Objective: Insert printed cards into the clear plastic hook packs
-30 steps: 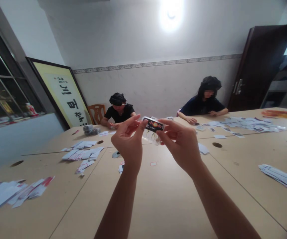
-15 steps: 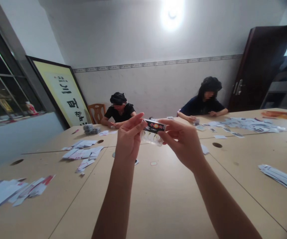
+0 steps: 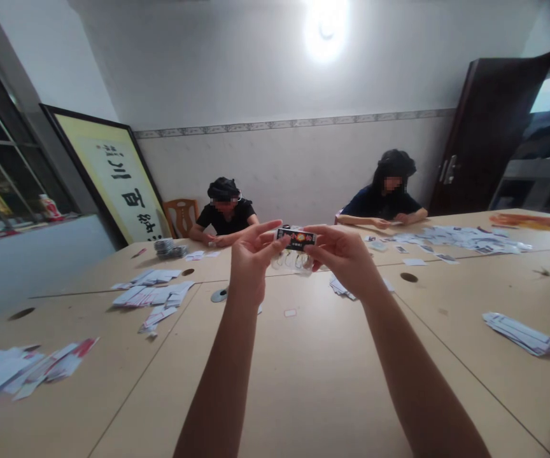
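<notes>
Fingers (image 3: 281,243) clamped on 1 clear box (image 3: 295,263)
Left hand (image 3: 252,257), right hand (image 3: 345,256) at its ends; black label (image 3: 300,238) between, table (image 3: 308,381) below.

Over the table (image 3: 303,394) are one left hand (image 3: 250,257), one right hand (image 3: 346,256) and one clear case (image 3: 295,261) with one black label (image 3: 298,241). Three dark holes (image 3: 408,277) show in the table's top. Two co-workers (image 3: 230,217) sit at its far side. Beyond it stand one chair (image 3: 179,213), one framed panel (image 3: 119,175) and one door (image 3: 482,137). White slips (image 3: 470,238) on it overlap too much to count.
</notes>
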Demonstrator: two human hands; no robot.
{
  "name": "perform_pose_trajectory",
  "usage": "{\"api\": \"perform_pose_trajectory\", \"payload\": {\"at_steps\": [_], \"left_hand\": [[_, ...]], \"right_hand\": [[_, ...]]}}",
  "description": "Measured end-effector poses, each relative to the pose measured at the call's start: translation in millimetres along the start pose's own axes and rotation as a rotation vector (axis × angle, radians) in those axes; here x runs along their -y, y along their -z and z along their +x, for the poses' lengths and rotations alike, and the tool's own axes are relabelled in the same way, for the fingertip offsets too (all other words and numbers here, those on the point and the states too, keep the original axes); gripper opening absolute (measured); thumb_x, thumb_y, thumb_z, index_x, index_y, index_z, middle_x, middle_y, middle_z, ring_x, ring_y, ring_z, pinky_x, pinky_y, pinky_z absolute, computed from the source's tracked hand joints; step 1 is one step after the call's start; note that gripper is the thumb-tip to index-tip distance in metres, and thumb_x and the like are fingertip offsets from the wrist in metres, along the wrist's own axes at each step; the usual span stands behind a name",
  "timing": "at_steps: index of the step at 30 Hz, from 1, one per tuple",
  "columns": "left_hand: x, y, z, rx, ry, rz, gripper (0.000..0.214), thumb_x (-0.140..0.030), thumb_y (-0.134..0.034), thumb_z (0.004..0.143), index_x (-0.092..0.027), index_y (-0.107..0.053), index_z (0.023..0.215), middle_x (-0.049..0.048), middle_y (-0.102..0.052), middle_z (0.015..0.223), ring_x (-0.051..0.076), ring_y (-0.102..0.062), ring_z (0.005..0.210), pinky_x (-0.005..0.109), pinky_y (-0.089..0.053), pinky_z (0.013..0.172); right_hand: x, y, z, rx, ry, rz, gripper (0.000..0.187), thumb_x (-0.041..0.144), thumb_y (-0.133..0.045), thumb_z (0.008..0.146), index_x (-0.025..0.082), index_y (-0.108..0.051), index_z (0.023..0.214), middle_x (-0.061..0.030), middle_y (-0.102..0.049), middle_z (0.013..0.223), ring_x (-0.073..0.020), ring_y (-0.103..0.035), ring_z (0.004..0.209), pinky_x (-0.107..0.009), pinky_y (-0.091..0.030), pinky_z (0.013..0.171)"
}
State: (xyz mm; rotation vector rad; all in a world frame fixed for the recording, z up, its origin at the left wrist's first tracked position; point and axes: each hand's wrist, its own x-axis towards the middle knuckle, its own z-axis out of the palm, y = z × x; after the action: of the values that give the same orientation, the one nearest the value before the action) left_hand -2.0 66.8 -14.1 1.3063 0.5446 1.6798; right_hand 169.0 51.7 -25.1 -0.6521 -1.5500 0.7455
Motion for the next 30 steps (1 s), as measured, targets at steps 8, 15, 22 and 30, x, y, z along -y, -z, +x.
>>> {"api": "perform_pose_trajectory", "payload": {"at_steps": [8,15,22,30], "left_hand": [[12,3.0,7,-0.041,0.046,0.018,0.041,-0.025,-0.098,0.053,-0.017,-0.081,0.089,0.0059,-0.079,0.079,0.012,-0.069,0.065,0.022,-0.051,0.064],[1,9.9,7,0.023,0.149,0.046,0.039,-0.027,-0.096,0.055,-0.017,-0.083,0.09,0.0074,-0.079,0.083,0.013,-0.07,0.069,0.022,-0.054,0.064],[-2,11.9,7,0.017,0.12,0.084,0.037,-0.026,-0.096,0.056,-0.018,-0.082,0.09,0.0063,-0.078,0.081,0.013,-0.069,0.069,0.021,-0.054,0.061],[-14,19.5,7,0.018,0.078,0.206,0.041,-0.027,-0.097,0.052,-0.017,-0.081,0.088,0.0065,-0.077,0.078,0.014,-0.067,0.065,0.024,-0.053,0.058]], "right_hand": [[-16,3,14,-0.014,-0.107,0.145,0.036,0.047,-0.073,0.082,0.015,-0.075,0.098,-0.0008,-0.073,0.073,-0.0103,-0.066,0.05,-0.024,-0.056,0.049],[-20,3,17,-0.043,-0.111,0.181,0.036,0.049,-0.07,0.082,0.016,-0.073,0.096,0.0003,-0.07,0.069,-0.0094,-0.063,0.047,-0.022,-0.053,0.044],[-16,3,14,0.01,-0.052,0.156,0.032,0.045,-0.071,0.085,0.017,-0.071,0.1,0.002,-0.069,0.068,-0.0089,-0.064,0.051,-0.021,-0.053,0.049],[-19,-10,15,0.0,-0.109,0.237,0.032,0.05,-0.063,0.088,0.02,-0.067,0.096,0.0032,-0.067,0.072,-0.0074,-0.062,0.048,-0.02,-0.05,0.045]]}}
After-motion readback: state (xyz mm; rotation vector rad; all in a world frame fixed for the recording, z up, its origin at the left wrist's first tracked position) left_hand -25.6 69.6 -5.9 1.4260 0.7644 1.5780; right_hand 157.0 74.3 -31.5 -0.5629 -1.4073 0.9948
